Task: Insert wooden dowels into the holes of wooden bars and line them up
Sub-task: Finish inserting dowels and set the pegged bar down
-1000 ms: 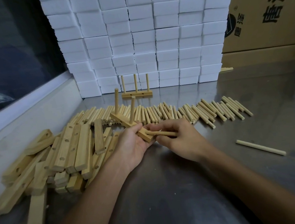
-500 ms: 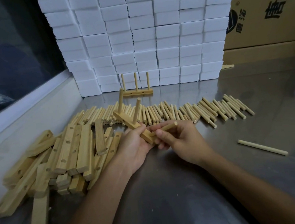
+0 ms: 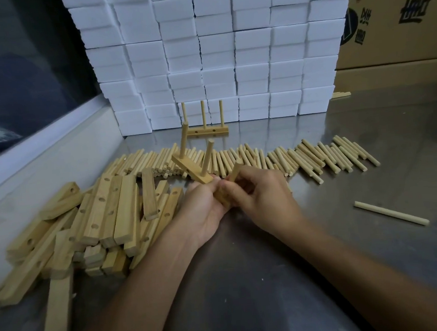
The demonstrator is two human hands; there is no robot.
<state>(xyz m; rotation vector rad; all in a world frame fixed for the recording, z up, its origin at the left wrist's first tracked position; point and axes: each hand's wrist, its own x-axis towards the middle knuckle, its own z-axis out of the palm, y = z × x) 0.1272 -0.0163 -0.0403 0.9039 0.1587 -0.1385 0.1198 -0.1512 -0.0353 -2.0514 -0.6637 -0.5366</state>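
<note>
My left hand (image 3: 202,209) grips the near end of a wooden bar (image 3: 188,168) that tilts up and away, with two dowels standing in its far and middle holes. My right hand (image 3: 262,195) pinches a third dowel (image 3: 235,171) whose lower end meets the bar's near end between my fingers; the hole itself is hidden. A finished bar with three upright dowels (image 3: 207,130) stands at the back by the white boxes. Loose dowels (image 3: 304,158) lie in a long row across the table. A heap of drilled bars (image 3: 93,223) lies at the left.
A single long dowel (image 3: 390,212) lies alone at the right on the steel table (image 3: 248,281). Stacked white boxes (image 3: 215,52) form a wall behind, with cardboard cartons (image 3: 394,18) at the back right. A raised ledge (image 3: 40,159) runs along the left.
The third dowel in my right hand has swung from lying flat across the bar's end to pointing up and away at the near hole. The bar has tilted slightly.
</note>
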